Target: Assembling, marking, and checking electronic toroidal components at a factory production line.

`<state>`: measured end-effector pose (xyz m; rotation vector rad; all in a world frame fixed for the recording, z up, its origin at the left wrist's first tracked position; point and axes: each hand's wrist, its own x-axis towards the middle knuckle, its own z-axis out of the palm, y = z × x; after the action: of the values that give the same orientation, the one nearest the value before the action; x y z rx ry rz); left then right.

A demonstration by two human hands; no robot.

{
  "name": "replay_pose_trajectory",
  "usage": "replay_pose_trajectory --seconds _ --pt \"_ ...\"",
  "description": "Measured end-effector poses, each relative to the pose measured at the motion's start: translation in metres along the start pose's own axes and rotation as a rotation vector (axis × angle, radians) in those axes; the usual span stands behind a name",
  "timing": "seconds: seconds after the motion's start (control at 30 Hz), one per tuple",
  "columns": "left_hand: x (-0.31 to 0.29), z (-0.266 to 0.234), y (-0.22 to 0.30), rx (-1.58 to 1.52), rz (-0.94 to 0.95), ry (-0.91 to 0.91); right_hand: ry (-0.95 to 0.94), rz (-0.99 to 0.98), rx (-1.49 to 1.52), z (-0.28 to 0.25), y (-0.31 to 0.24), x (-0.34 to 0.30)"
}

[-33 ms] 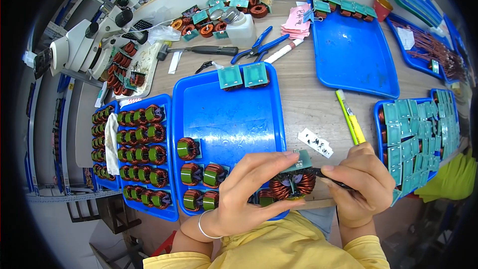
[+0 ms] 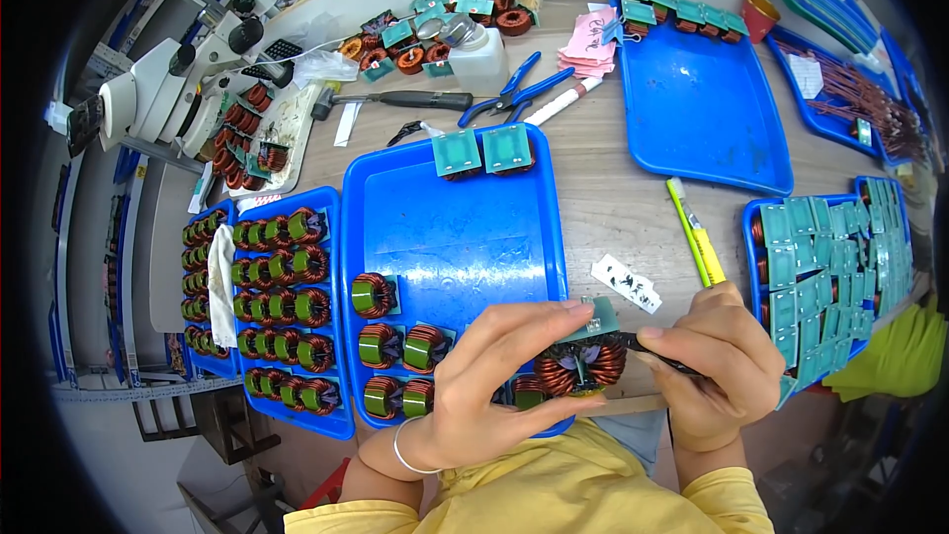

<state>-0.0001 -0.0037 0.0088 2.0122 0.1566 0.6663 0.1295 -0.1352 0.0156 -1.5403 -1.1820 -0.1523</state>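
The left hand (image 2: pixel 484 366) holds a coil (image 2: pixel 578 373) at lower centre of the frame, digits bracketing it above and below. The right hand (image 2: pixel 720 361), curled at lower right, pinches a dark tool (image 2: pixel 630 341) at the coil's right side.

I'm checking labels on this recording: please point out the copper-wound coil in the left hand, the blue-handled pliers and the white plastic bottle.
Copper-wound coil (image 2: pixel 557 374), head view: windings on its left side.
Blue-handled pliers (image 2: pixel 508 100), head view: pivot.
White plastic bottle (image 2: pixel 480 66), head view: body.
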Motion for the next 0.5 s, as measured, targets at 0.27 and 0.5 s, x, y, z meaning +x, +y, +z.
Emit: replay_pose_trajectory --seconds 0.27,0.5 --pt "0.0002 -0.0019 0.0024 0.008 -0.051 0.012 -0.034 -0.016 -0.006 -0.0014 -0.0005 -0.0008" --pt "-0.0012 -0.0016 0.0016 -0.040 -0.101 0.030 -0.040 -0.028 -0.008 -0.0006 -0.0005 -0.0003"
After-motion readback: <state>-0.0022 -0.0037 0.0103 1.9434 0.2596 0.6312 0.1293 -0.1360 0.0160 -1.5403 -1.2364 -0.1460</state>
